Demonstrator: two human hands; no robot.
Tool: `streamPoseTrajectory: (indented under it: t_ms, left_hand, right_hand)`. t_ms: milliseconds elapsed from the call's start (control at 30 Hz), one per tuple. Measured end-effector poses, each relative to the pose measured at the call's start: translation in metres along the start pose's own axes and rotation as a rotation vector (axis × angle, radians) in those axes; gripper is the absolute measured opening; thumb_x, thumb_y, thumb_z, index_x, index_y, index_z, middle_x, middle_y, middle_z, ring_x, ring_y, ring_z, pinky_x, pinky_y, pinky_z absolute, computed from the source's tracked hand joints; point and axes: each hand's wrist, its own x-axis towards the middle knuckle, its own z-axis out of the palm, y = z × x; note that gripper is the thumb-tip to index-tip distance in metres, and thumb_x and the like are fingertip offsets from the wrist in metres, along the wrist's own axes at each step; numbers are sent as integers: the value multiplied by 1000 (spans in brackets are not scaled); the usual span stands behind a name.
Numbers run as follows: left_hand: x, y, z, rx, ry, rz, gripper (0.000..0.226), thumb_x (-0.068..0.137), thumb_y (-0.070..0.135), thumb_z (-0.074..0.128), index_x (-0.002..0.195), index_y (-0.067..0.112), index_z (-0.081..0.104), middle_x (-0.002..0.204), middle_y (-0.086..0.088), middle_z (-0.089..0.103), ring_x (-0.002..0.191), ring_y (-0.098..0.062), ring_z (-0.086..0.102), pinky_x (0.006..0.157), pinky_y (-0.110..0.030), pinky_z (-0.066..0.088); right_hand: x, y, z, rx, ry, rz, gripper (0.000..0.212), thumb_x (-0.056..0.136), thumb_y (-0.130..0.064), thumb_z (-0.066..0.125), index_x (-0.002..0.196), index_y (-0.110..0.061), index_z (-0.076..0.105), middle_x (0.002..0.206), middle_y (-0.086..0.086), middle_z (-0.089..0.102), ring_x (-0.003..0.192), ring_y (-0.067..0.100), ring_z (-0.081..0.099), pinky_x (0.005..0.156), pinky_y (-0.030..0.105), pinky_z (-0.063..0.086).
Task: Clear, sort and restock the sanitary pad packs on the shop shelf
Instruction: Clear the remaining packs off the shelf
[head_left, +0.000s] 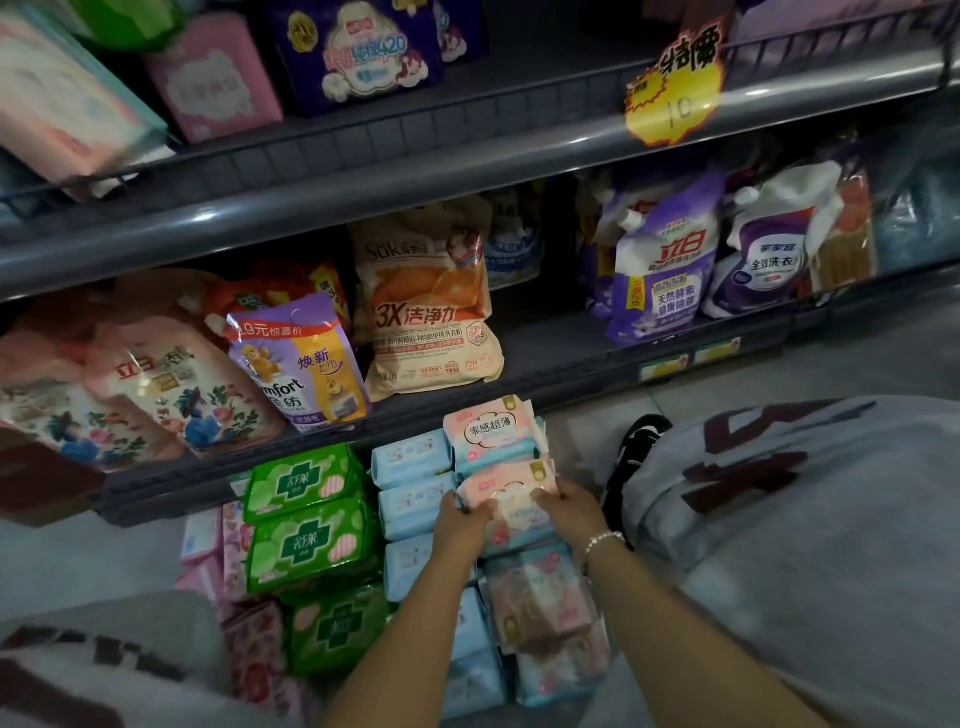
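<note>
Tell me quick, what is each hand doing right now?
Left hand: holding the left side of a pink pad pack.
Right hand: holding the right side of the same pack.

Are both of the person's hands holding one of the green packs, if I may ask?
No, both the left hand and right hand grip a pink pack.

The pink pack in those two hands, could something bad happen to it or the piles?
The pink pack is held only at its edges by the left hand and right hand, so it might slip. Setting it down carelessly could nudge the crowded blue packs and green packs out of line.
</note>
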Motion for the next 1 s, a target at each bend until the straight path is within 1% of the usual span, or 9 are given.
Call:
streamPoseTrajectory:
  t_ms: [133, 200, 300, 400, 567, 700, 767, 867, 1000]
  left_hand:
    - [-8, 8, -4, -20, 0, 34, 68, 96, 28, 58, 151, 11, 23, 147, -12, 43, 132, -29, 43, 103, -34, 37]
    - [-15, 13, -6, -38, -1, 67, 68, 96, 32, 57, 152, 15, 23, 149, -9, 40, 133, -28, 43, 101, -34, 38]
    - [-30, 30, -14, -87, 36, 163, 58, 98, 28, 54, 149, 16, 29, 148, -7, 40, 131, -23, 44, 90, -26, 37]
    - [-40, 55, -31, -66, 117, 318, 53, 99, 24, 52, 147, 14, 33, 150, -7, 39, 134, -22, 41, 96, -25, 34]
    - [-63, 108, -79, -46, 243, 622, 43, 100, 22, 49, 141, 16, 41, 139, 1, 47, 124, -13, 47, 96, -22, 36]
    - [-77, 152, -118, -65, 324, 764, 34, 99, 19, 49, 133, 15, 48, 126, 5, 49, 114, -7, 48, 96, -21, 38]
    - [-82, 171, -137, -40, 383, 820, 33, 99, 19, 49, 132, 13, 49, 125, 5, 50, 114, -7, 47, 95, -19, 35]
    - [-83, 195, -167, -11, 473, 881, 31, 99, 18, 50, 130, 14, 52, 123, 5, 49, 114, -7, 47, 94, -17, 34]
    - [-74, 228, -209, -13, 575, 912, 31, 99, 22, 49, 130, 19, 51, 129, 0, 48, 118, -14, 50, 100, -28, 41]
  right_hand:
    - [-4, -2, 2, 40, 91, -34, 19, 92, -16, 60, 107, -5, 67, 102, 12, 71, 94, 26, 67, 86, 37, 54]
    - [-10, -5, 3, 84, 117, -70, 21, 91, -18, 63, 107, -5, 67, 103, 12, 72, 93, 25, 67, 85, 37, 55]
    - [-26, -25, 6, 111, 148, -162, 39, 89, -25, 68, 124, -9, 62, 121, 4, 66, 106, 20, 63, 91, 33, 51]
    - [-51, -61, 13, 152, 116, -318, 44, 90, -25, 67, 132, -16, 57, 129, -4, 59, 118, 14, 56, 101, 36, 47]
    - [-89, -133, 30, 143, 3, -598, 43, 91, -28, 65, 133, -26, 55, 125, -15, 58, 114, -3, 53, 94, 13, 44]
    - [-106, -188, 44, 114, -50, -764, 38, 91, -28, 64, 128, -31, 55, 118, -25, 57, 105, -22, 50, 81, -4, 36]
    - [-109, -215, 52, 90, -68, -819, 37, 91, -28, 64, 127, -33, 55, 118, -27, 56, 106, -23, 49, 84, -3, 37]
    - [-107, -254, 65, 54, -97, -904, 37, 91, -24, 65, 125, -33, 54, 120, -21, 56, 112, -11, 52, 95, 9, 44]
    - [-102, -308, 85, -62, -110, -1013, 36, 91, -29, 64, 123, -42, 52, 122, -18, 58, 113, -3, 55, 96, 17, 46]
